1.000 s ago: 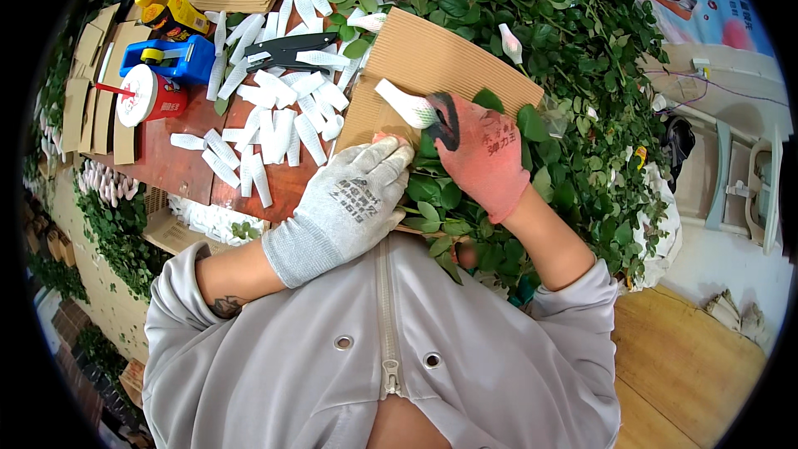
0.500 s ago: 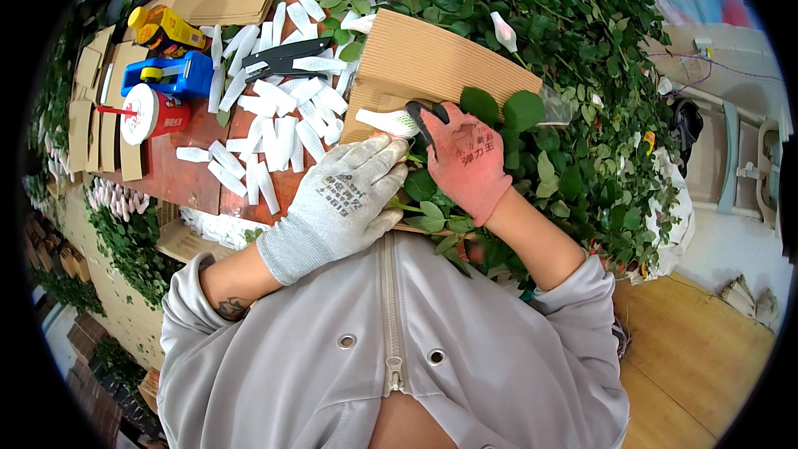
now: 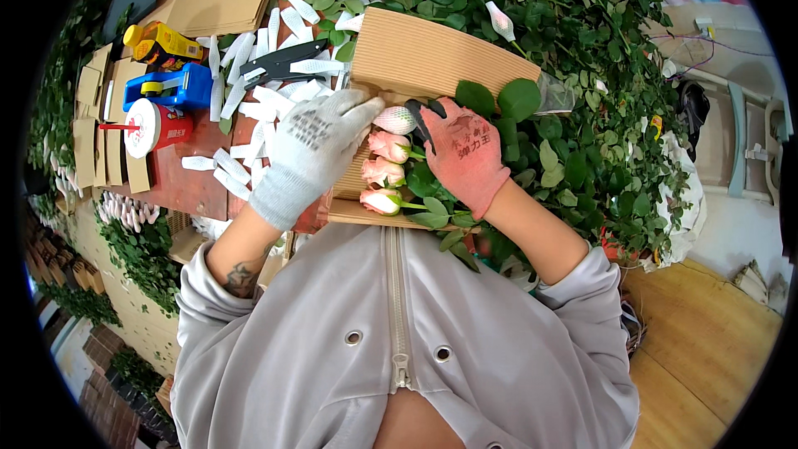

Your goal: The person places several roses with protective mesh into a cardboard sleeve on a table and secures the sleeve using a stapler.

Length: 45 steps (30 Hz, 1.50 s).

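Leafy green stems (image 3: 582,75) cover the worktable (image 3: 191,187) and spill over its right side; on them lies a sheet of ribbed brown cardboard (image 3: 432,58), and at its near edge sits a row of pink rosebuds (image 3: 384,173). Topmost of these is a rosebud in a white net sleeve (image 3: 396,120); the left hand (image 3: 312,154), in a grey knit glove, closes its fingertips on that sleeve, while the right hand (image 3: 464,154), in a red glove, presses on the stems just beside the buds, its fingers curled around them. Such buds look light, soft and easily bruised; the stiffer stem below the head seems the safer place to take hold. Loose white net sleeves (image 3: 249,108) lie scattered left of the cardboard, with black shears (image 3: 283,62) among them. Farther left stand a blue tape dispenser (image 3: 166,90), a round red-and-white tape roll (image 3: 150,127) and a yellow bottle (image 3: 158,40); flat cardboard pieces (image 3: 104,129) line the table's edge.
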Tool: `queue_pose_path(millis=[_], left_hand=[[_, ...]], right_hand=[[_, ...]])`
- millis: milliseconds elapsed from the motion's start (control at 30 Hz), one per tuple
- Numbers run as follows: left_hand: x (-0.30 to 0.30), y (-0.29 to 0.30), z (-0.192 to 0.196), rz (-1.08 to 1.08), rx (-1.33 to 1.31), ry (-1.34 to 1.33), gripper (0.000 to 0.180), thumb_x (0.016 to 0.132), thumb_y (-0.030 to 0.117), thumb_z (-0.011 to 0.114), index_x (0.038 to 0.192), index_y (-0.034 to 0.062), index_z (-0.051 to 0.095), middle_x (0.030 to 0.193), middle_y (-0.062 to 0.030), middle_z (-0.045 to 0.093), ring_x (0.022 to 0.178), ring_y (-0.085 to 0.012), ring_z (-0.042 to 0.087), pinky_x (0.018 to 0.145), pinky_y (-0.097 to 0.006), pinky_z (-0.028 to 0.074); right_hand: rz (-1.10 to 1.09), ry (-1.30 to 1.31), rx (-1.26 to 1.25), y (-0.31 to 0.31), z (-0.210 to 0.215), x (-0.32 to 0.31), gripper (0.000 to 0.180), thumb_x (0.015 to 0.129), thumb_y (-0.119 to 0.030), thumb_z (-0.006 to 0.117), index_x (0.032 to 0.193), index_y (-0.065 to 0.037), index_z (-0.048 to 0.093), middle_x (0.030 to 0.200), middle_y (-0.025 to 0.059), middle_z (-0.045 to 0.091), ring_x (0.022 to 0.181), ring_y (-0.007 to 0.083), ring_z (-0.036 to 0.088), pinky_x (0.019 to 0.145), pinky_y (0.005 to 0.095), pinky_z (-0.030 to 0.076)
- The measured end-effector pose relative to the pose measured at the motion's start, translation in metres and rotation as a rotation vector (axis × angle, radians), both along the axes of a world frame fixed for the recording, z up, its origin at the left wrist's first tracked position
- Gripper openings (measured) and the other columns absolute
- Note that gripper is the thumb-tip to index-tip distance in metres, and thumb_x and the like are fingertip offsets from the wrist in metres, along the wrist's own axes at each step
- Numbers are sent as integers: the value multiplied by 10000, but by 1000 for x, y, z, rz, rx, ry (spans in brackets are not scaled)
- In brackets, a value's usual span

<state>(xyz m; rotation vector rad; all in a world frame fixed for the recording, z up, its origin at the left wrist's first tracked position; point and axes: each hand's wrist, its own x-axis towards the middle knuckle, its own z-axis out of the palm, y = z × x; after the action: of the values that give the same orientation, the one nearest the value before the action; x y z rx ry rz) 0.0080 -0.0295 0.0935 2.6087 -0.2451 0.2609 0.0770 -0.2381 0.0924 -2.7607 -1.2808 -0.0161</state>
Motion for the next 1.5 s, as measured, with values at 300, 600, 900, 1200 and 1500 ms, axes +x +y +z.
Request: queue_pose_path(millis=[300,600,900,1200,1500], left_hand=[[-3,0,-13,94,-97,-80,208,800,75,631,1003,105,666,883,-77,647,765,-262,626,651,-329,505],[-27,47,61,129,221,-73,407,747,61,670,1145,33,592,1131,-130,605,1028,-304,573,893,-403,438],[-42,-48,39,-229,125,309,722,701,383,721,1258,-13,487,1384,-195,412,1285,-351,390,1050,-453,319],[-18,-49,31,-153,141,222,744,733,386,680,1289,-47,442,1393,-234,378,1299,-392,345,1071,-494,260],[-11,-54,39,-158,153,219,737,697,389,711,1257,-28,476,1351,-214,417,1276,-370,372,1069,-490,274]], right_hand=[[6,-11,169,-2,-10,6,161,785,-127,545,934,-80,588,883,136,602,774,285,611,616,397,486],[-73,210,-77,5,7,7,354,740,-108,610,1089,-78,557,1018,154,568,860,300,595,720,393,499],[-25,243,52,-1,8,8,164,831,-128,504,967,-67,573,989,149,596,820,291,632,662,399,522],[66,359,32,-3,64,27,379,774,-197,615,1124,-56,577,1110,134,603,977,295,605,887,390,463],[-408,124,-502,-26,4,212,306,788,-179,531,1038,-34,634,1061,163,646,995,302,623,859,362,491]])
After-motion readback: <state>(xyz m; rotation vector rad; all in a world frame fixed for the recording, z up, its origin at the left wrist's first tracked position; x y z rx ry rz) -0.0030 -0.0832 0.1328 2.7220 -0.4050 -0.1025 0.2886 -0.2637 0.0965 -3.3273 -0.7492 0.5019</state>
